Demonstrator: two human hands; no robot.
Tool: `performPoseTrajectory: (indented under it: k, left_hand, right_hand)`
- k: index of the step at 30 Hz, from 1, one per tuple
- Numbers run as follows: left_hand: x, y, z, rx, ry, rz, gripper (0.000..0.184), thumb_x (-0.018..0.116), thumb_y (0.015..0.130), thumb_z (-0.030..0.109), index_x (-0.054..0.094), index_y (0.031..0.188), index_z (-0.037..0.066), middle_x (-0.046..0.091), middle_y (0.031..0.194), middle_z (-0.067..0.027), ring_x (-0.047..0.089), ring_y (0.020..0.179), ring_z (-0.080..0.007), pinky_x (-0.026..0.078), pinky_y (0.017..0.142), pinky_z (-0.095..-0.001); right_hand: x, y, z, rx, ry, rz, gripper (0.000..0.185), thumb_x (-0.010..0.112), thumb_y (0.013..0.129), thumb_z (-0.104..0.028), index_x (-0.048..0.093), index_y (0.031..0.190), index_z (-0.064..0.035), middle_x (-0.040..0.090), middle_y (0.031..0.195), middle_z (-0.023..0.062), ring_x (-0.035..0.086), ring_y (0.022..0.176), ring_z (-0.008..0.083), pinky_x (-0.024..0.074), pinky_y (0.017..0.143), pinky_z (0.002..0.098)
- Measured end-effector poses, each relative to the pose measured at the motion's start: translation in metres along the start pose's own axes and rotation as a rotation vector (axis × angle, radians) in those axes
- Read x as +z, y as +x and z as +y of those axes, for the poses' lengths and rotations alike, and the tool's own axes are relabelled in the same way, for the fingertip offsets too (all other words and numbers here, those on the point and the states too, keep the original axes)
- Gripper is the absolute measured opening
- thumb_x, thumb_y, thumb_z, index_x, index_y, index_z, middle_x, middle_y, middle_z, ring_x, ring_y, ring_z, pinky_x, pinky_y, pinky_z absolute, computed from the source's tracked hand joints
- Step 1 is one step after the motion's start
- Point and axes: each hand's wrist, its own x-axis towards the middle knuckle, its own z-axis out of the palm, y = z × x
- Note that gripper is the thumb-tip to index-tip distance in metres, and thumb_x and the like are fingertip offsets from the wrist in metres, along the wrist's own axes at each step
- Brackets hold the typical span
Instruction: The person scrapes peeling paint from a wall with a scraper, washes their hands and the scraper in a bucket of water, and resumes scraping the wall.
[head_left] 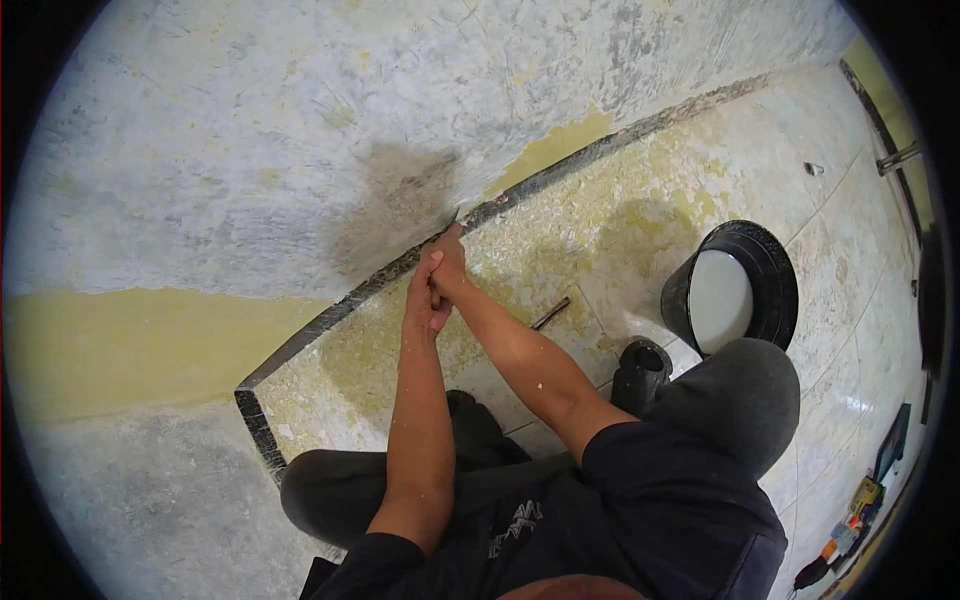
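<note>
My right hand (451, 262) is closed around a scraper (457, 216), mostly hidden in the grip; only its thin dark tip shows at the foot of the wall. Just below, my left hand (424, 292) is wrapped against the right hand and the handle end. Both hands are low, in front of the dark baseboard strip (395, 268). Above it, the wall (260, 180) is patchy grey-white with some yellow paint. Yellowish flakes (540, 260) litter the floor around the hands.
A black bucket (778, 290) holding milky liquid stands right of my knee. A slim dark tool (551, 313) lies on the tiles. Near my right knee sits a dark rounded object (641, 372), unclear in kind. Colourful items (850, 525) lie at the far right edge.
</note>
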Motion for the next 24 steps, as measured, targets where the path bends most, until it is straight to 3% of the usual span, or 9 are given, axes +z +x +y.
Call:
performPoseTrajectory:
  k: [2, 4, 10, 12, 15, 18, 24]
  left_hand:
    - [0.005, -0.003, 0.0, 0.022, -0.007, 0.0, 0.06, 0.072, 0.076, 0.038, 0.052, 0.12, 0.003, 0.061, 0.104, -0.0074, 0.062, 0.087, -0.017, 0.053, 0.068, -0.0279]
    - [0.012, -0.002, 0.0, 0.013, -0.044, -0.008, 0.048, 0.071, 0.078, 0.033, 0.056, 0.113, 0.004, 0.062, 0.097, -0.0074, 0.062, 0.082, -0.02, 0.054, 0.072, -0.0327]
    - [0.004, 0.021, -0.005, -0.011, -0.028, -0.079, 0.047, 0.07, 0.078, 0.034, 0.056, 0.112, 0.004, 0.062, 0.093, -0.0063, 0.061, 0.081, -0.0187, 0.053, 0.073, -0.0333]
    - [0.006, 0.023, -0.004, -0.006, -0.008, -0.07, 0.048, 0.07, 0.078, 0.035, 0.056, 0.112, 0.004, 0.062, 0.094, -0.0064, 0.061, 0.081, -0.0187, 0.053, 0.073, -0.0331]
    - [0.003, 0.024, -0.003, -0.014, 0.027, -0.033, 0.05, 0.071, 0.077, 0.036, 0.055, 0.114, 0.005, 0.062, 0.097, -0.0067, 0.061, 0.081, -0.0188, 0.053, 0.073, -0.0328]
    - [0.007, 0.03, -0.004, -0.025, 0.057, -0.063, 0.053, 0.071, 0.077, 0.037, 0.055, 0.116, 0.004, 0.061, 0.101, -0.0072, 0.061, 0.083, -0.019, 0.053, 0.073, -0.0329]
    - [0.016, 0.025, -0.011, 0.006, 0.025, -0.051, 0.054, 0.07, 0.078, 0.036, 0.054, 0.118, 0.004, 0.061, 0.103, -0.0075, 0.061, 0.087, -0.0194, 0.053, 0.075, -0.0328]
  right_hand:
    - [-0.002, -0.001, -0.001, 0.0, -0.023, 0.015, 0.051, 0.057, 0.079, -0.013, 0.033, 0.12, 0.0047, 0.06, 0.099, 0.0345, 0.06, 0.096, 0.0469, 0.0486, 0.084, 0.0473]
    - [-0.004, 0.007, 0.001, -0.005, -0.046, 0.035, 0.051, 0.057, 0.08, -0.014, 0.033, 0.12, 0.0048, 0.06, 0.099, 0.0343, 0.061, 0.096, 0.0467, 0.0491, 0.083, 0.0471]
    - [-0.01, 0.01, -0.001, 0.004, 0.014, 0.085, 0.047, 0.061, 0.078, -0.014, 0.036, 0.114, 0.0039, 0.061, 0.096, 0.0309, 0.062, 0.093, 0.0453, 0.0499, 0.083, 0.0465]
    - [-0.008, 0.012, 0.0, -0.05, -0.043, 0.093, 0.05, 0.056, 0.079, -0.012, 0.032, 0.117, 0.0126, 0.06, 0.096, 0.0353, 0.063, 0.088, 0.0468, 0.051, 0.076, 0.0467]
    - [-0.005, 0.02, 0.003, -0.047, -0.011, 0.101, 0.049, 0.056, 0.079, -0.012, 0.033, 0.116, 0.012, 0.06, 0.096, 0.0354, 0.062, 0.088, 0.0471, 0.0513, 0.076, 0.0462]
    - [-0.004, 0.029, 0.006, 0.042, -0.04, 0.114, 0.054, 0.063, 0.076, -0.013, 0.034, 0.116, 0.0084, 0.063, 0.094, 0.0303, 0.063, 0.09, 0.0436, 0.0507, 0.082, 0.0449]
    - [-0.022, 0.024, 0.004, -0.016, 0.021, 0.035, 0.062, 0.061, 0.076, -0.014, 0.03, 0.124, 0.0106, 0.062, 0.098, 0.0326, 0.063, 0.093, 0.0448, 0.0502, 0.083, 0.0451]
